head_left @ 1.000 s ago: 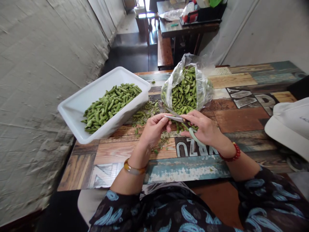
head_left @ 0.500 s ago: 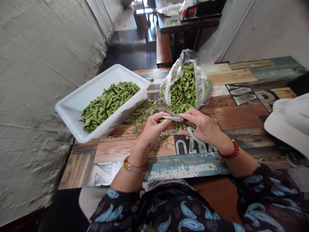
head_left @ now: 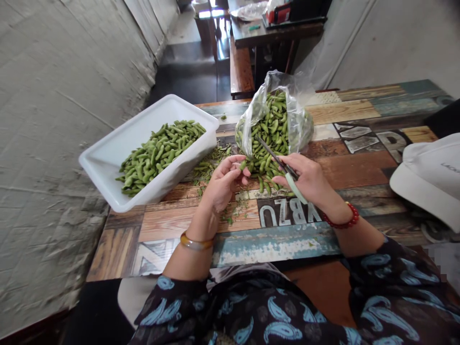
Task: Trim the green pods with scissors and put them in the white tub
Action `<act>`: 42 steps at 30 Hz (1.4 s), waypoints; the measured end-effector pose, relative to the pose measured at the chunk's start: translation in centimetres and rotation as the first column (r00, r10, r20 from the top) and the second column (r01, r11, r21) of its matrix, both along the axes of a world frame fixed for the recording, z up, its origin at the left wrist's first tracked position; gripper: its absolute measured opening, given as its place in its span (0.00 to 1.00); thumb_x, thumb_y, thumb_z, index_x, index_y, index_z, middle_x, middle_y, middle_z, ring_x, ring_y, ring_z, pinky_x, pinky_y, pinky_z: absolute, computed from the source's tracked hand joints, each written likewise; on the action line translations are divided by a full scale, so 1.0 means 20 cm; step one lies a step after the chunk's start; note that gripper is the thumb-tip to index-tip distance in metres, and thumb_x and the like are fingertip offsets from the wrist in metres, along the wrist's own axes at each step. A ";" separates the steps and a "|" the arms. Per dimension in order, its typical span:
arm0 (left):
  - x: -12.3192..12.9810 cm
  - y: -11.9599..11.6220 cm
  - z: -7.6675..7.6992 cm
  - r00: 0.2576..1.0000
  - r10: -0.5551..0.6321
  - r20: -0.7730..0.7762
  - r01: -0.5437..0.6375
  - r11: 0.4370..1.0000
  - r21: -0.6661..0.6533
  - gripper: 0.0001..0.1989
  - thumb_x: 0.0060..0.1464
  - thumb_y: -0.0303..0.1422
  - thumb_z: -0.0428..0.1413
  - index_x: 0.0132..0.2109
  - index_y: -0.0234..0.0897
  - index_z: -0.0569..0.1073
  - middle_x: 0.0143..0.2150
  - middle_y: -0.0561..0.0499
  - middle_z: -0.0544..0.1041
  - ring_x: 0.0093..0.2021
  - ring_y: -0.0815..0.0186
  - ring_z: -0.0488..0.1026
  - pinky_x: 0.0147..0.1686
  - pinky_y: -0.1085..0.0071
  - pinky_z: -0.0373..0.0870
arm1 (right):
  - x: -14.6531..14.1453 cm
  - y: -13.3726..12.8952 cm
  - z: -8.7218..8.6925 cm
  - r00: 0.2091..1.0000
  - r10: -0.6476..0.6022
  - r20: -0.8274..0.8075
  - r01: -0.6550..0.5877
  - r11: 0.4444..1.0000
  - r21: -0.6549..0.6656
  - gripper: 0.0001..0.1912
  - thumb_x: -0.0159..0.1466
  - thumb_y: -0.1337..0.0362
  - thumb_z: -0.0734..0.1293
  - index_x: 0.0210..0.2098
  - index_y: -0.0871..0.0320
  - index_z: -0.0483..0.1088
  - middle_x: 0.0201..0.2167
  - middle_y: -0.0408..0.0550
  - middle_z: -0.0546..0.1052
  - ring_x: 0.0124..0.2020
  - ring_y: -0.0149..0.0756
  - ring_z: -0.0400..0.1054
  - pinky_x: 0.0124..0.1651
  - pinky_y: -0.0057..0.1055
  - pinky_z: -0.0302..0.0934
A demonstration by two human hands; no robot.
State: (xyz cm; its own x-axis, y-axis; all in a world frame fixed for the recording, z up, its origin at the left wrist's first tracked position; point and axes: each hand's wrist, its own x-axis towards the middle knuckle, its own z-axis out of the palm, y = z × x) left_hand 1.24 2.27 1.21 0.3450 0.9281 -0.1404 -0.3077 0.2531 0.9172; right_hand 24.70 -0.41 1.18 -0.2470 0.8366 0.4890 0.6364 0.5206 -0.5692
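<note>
Between the thumb and fingers of my left hand [head_left: 224,182] is a green edamame pod [head_left: 243,165]. My right hand [head_left: 305,176] is wrapped round a pair of scissors [head_left: 283,165] with pale green handles; the blades point up and left, apart from the pod. Beyond my hands, a clear plastic bag [head_left: 295,120] lies open toward me, with many pods [head_left: 275,115] in it and some spilled out in front. To the left stands a white plastic tub [head_left: 104,151] holding a heap of pods [head_left: 160,153].
Trimmed green scraps [head_left: 204,167] lie between tub and bag, with more bits near my left wrist. A white cap [head_left: 431,177] rests at the table's right side. The wood-patterned table [head_left: 172,220] ends at a rough wall [head_left: 53,120] on the left. Another table [head_left: 276,36] stands behind.
The scissors have moved away from my left hand to the right, their blades now turned more upward. My left hand has tilted, bringing the pod into view.
</note>
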 end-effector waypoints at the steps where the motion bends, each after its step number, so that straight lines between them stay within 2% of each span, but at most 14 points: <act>1: 0.00 0.01 0.00 1.000 0.006 0.013 -0.006 1.000 -0.007 0.18 0.50 0.32 0.62 0.48 0.37 0.71 0.33 0.53 0.76 0.28 0.72 0.72 0.31 0.75 0.67 | 0.00 0.00 0.00 1.000 -0.007 -0.015 0.007 1.000 -0.004 0.22 0.64 0.53 0.71 0.53 0.56 0.74 0.38 0.51 0.78 0.39 0.43 0.73 0.45 0.39 0.70; 4: 0.01 0.03 -0.01 0.998 0.053 0.032 -0.053 0.999 0.004 0.17 0.48 0.29 0.61 0.46 0.39 0.68 0.34 0.55 0.74 0.29 0.72 0.73 0.33 0.74 0.69 | 0.00 0.00 0.02 0.999 0.003 -0.042 -0.003 1.000 -0.012 0.22 0.63 0.52 0.71 0.53 0.56 0.74 0.38 0.51 0.78 0.39 0.43 0.74 0.45 0.40 0.70; 9: 0.01 0.07 0.00 0.987 0.157 0.033 -0.158 0.987 0.032 0.22 0.49 0.29 0.59 0.52 0.42 0.67 0.34 0.57 0.72 0.28 0.72 0.73 0.29 0.73 0.70 | -0.01 -0.02 0.04 0.998 0.015 -0.067 -0.015 1.000 0.007 0.22 0.63 0.51 0.71 0.52 0.56 0.74 0.38 0.50 0.77 0.38 0.42 0.73 0.44 0.40 0.70; 14: -0.02 0.08 0.02 0.973 0.219 0.074 -0.219 0.976 -0.009 0.19 0.47 0.29 0.59 0.47 0.42 0.64 0.33 0.57 0.73 0.29 0.71 0.75 0.31 0.72 0.72 | -0.02 -0.02 0.06 0.997 0.015 -0.074 -0.012 0.999 0.049 0.21 0.64 0.51 0.70 0.51 0.56 0.74 0.38 0.50 0.78 0.39 0.42 0.74 0.45 0.39 0.70; 17: -0.02 0.09 0.04 0.969 0.246 -0.020 -0.246 0.969 0.016 0.17 0.49 0.31 0.58 0.44 0.42 0.60 0.32 0.57 0.75 0.28 0.69 0.75 0.30 0.73 0.70 | -0.01 -0.03 0.07 0.997 0.034 -0.076 -0.028 0.997 0.072 0.21 0.63 0.52 0.72 0.51 0.56 0.74 0.39 0.51 0.79 0.40 0.43 0.74 0.46 0.40 0.70; 20: -0.01 0.10 0.06 0.950 0.241 -0.201 -0.215 0.966 0.141 0.13 0.49 0.29 0.55 0.41 0.41 0.60 0.32 0.57 0.74 0.24 0.71 0.70 0.25 0.75 0.62 | -0.01 -0.03 0.07 0.996 0.043 -0.081 -0.038 0.997 0.060 0.21 0.63 0.53 0.72 0.52 0.55 0.73 0.41 0.51 0.79 0.41 0.43 0.74 0.48 0.41 0.70; 22: 0.01 0.11 0.06 0.888 0.247 -0.388 -0.142 0.950 0.278 0.08 0.48 0.26 0.53 0.37 0.39 0.64 0.29 0.56 0.71 0.24 0.72 0.64 0.25 0.75 0.58 | -0.01 -0.03 0.07 0.995 0.048 -0.088 -0.043 0.998 0.054 0.21 0.62 0.53 0.72 0.52 0.55 0.73 0.41 0.51 0.79 0.42 0.44 0.74 0.48 0.41 0.70; 25: 0.05 0.12 0.02 0.668 0.317 -0.674 0.051 0.883 0.466 0.01 0.50 0.29 0.56 0.32 0.37 0.70 0.26 0.54 0.67 0.27 0.68 0.61 0.29 0.72 0.56 | -0.01 -0.04 0.07 0.995 0.051 -0.088 -0.047 0.998 0.053 0.20 0.62 0.55 0.73 0.52 0.55 0.74 0.41 0.50 0.79 0.41 0.43 0.74 0.47 0.41 0.71; 27: 0.08 0.13 -0.02 0.538 0.369 -0.758 0.147 0.844 0.515 0.06 0.48 0.32 0.62 0.31 0.38 0.72 0.26 0.53 0.66 0.29 0.65 0.62 0.31 0.70 0.56 | -0.01 -0.03 0.06 0.996 0.049 -0.080 -0.045 0.998 0.054 0.20 0.62 0.56 0.73 0.52 0.55 0.73 0.42 0.51 0.79 0.42 0.43 0.75 0.48 0.41 0.71; 29: 0.09 0.13 -0.05 0.491 0.391 -0.779 0.184 0.827 0.531 0.08 0.44 0.32 0.65 0.31 0.39 0.73 0.28 0.52 0.67 0.31 0.64 0.63 0.33 0.70 0.56 | -0.01 -0.03 0.06 0.996 0.051 -0.075 -0.047 0.997 0.055 0.19 0.63 0.56 0.72 0.52 0.55 0.73 0.43 0.52 0.79 0.43 0.43 0.75 0.48 0.41 0.71; 32: 0.07 0.13 -0.08 0.571 0.369 -0.733 0.147 0.833 0.534 0.05 0.46 0.29 0.63 0.29 0.38 0.73 0.28 0.52 0.68 0.30 0.65 0.62 0.33 0.70 0.56 | -0.02 -0.04 0.06 0.995 0.049 -0.083 -0.045 0.998 0.052 0.20 0.63 0.55 0.72 0.51 0.56 0.74 0.42 0.52 0.79 0.42 0.43 0.75 0.47 0.41 0.71; 34: 0.05 0.12 -0.07 0.717 0.284 -0.636 0.069 0.880 0.470 0.05 0.49 0.31 0.62 0.30 0.37 0.74 0.26 0.54 0.67 0.28 0.68 0.61 0.31 0.72 0.55 | -0.01 -0.03 0.06 0.996 0.039 -0.086 -0.035 0.999 0.040 0.20 0.62 0.54 0.73 0.51 0.55 0.74 0.42 0.52 0.79 0.41 0.43 0.75 0.47 0.41 0.71; 37: 0.01 0.07 -0.03 0.914 0.111 -0.390 -0.015 0.971 0.239 0.11 0.51 0.39 0.63 0.34 0.36 0.73 0.24 0.57 0.65 0.24 0.72 0.56 0.25 0.74 0.51 | 0.00 -0.03 0.04 0.997 0.022 -0.067 -0.021 1.000 0.014 0.21 0.62 0.54 0.73 0.52 0.55 0.74 0.41 0.52 0.79 0.41 0.44 0.74 0.47 0.41 0.71; 42: 0.01 0.00 0.03 0.990 0.044 -0.132 -0.041 0.999 0.027 0.16 0.46 0.40 0.67 0.37 0.36 0.72 0.27 0.56 0.68 0.20 0.77 0.53 0.20 0.76 0.46 | 0.02 -0.01 0.02 0.998 0.047 0.030 -0.045 0.997 -0.063 0.24 0.61 0.55 0.74 0.54 0.56 0.72 0.44 0.53 0.76 0.44 0.46 0.73 0.47 0.42 0.71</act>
